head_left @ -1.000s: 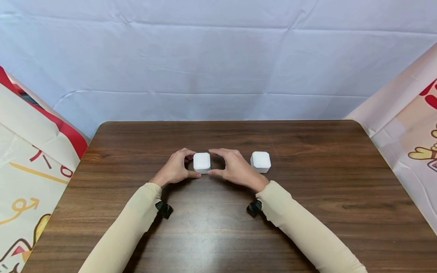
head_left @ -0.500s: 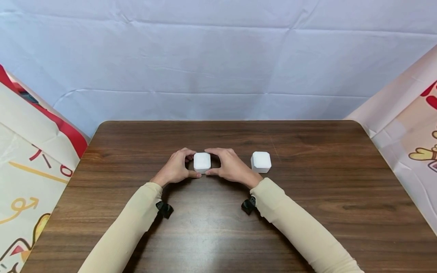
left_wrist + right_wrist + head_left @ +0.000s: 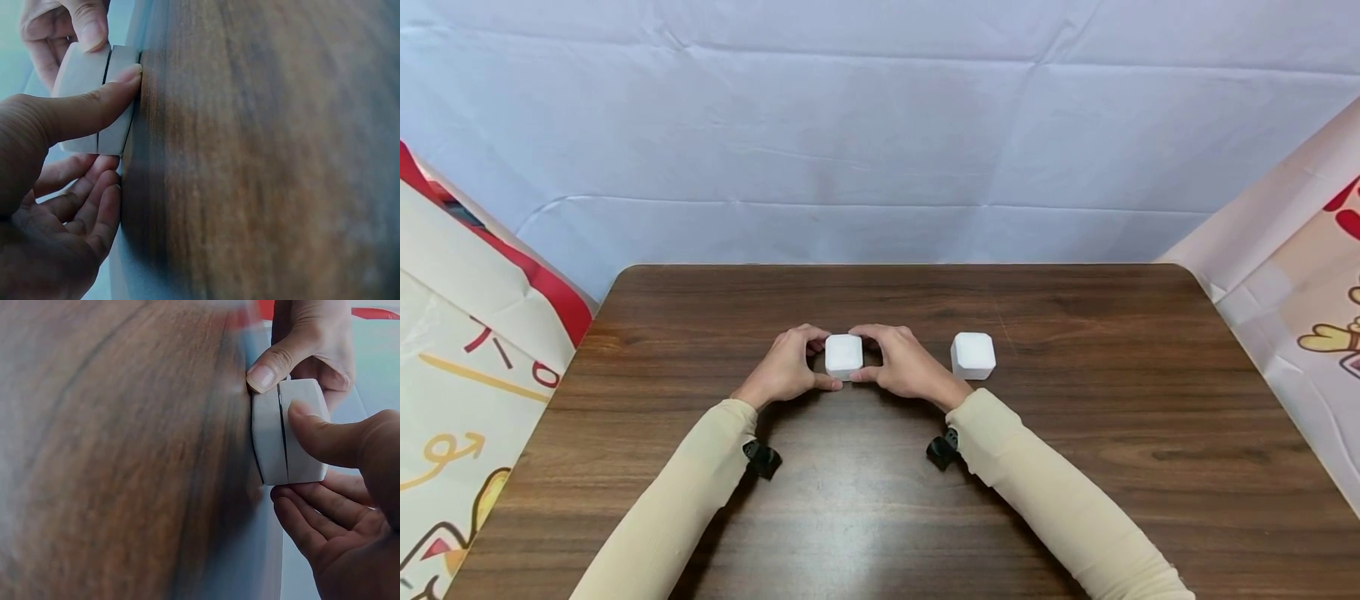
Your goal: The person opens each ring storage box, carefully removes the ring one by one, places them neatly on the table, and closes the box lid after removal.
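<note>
A small white lidded box (image 3: 844,353) with rounded corners stands on the wooden table, between both hands. A thin dark seam runs around it, splitting an upper lid (image 3: 306,447) from a lower base (image 3: 267,437). My left hand (image 3: 782,367) grips it from the left, its thumb tip low on the base in the left wrist view. From the right, my right hand (image 3: 906,362) pinches the lid, thumb on the near side and fingers on the far side. A second white box (image 3: 973,355) of similar shape sits right of my right hand, touched by neither.
The brown wooden table (image 3: 850,517) reaches back to a pale cloth backdrop (image 3: 880,150). Printed cloth hangs at the left (image 3: 475,375) and right sides. A black wrist camera is strapped at each cuff.
My right hand has moved left, away from the second box, and closed its fingers on the first box's lid. My left hand and both boxes have stayed in place.
</note>
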A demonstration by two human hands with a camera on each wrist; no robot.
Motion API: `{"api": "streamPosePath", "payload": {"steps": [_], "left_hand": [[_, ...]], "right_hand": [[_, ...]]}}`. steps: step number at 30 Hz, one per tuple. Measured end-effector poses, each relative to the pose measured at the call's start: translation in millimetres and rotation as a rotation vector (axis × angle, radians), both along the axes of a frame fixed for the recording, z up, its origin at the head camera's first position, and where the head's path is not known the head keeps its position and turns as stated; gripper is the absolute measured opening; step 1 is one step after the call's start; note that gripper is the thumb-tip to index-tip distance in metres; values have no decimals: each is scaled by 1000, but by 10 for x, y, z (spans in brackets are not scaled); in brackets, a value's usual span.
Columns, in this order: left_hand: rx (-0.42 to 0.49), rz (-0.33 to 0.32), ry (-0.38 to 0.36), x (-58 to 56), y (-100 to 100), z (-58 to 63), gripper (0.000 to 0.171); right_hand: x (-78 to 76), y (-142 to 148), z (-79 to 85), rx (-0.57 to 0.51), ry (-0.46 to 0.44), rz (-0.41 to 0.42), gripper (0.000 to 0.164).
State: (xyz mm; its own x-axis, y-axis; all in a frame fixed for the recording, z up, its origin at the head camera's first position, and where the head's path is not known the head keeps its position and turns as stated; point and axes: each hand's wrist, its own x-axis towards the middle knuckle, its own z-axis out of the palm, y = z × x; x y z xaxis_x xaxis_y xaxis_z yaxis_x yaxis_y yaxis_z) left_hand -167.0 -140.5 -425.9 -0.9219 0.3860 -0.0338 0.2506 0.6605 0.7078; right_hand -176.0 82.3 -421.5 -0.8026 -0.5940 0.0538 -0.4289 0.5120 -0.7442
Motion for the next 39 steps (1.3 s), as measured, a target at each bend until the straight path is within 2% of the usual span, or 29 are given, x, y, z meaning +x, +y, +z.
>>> {"api": "streamPosePath", "payload": {"steps": [7, 18, 27, 39], "left_hand": [[-3, 5, 2, -17, 11, 1, 61], [-10, -14, 15, -29, 24, 12, 61], [-11, 3, -20, -32, 33, 27, 62], [-1, 5, -37, -42, 12, -9, 62]], "right_hand": [[-36, 5, 34, -8, -48, 1, 59], [-146, 34, 125, -50, -197, 2, 56], [-221, 33, 157, -78, -266, 32, 49], [-299, 31, 147, -153, -408, 32, 45]]}}
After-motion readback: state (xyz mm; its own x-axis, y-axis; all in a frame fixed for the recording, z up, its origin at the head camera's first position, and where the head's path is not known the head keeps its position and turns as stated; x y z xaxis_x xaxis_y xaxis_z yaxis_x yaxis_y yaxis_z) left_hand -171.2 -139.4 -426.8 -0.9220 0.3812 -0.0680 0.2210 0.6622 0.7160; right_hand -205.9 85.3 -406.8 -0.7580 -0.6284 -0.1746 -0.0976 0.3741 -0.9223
